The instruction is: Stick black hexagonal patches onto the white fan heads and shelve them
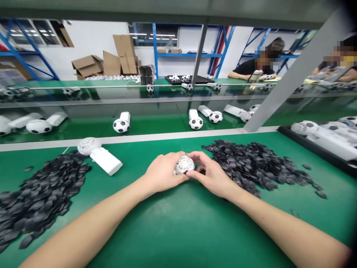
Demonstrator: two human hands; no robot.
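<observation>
Between my two hands, just above the green table, is a white ball-shaped piece (185, 164) with an openwork lattice on its face. My left hand (165, 170) wraps round its left side, covering whatever is attached there. My right hand (209, 172) touches its right edge with bent fingers and thumb; whether a small part sits in those fingertips cannot be made out. To the right lies a heap of small black pieces (248, 163). Another heap of black pieces (47, 190) spreads at the left, beside a white lattice ball with a white rectangular body (106, 160).
Behind a pale rail (156, 138) runs a green belt carrying several black-and-white football-patterned units (121, 125). A black tray (320, 149) of similar units sits at the right. A slanted grey post (290, 74) rises there. Beyond, a co-worker (253, 70) sits at another bench.
</observation>
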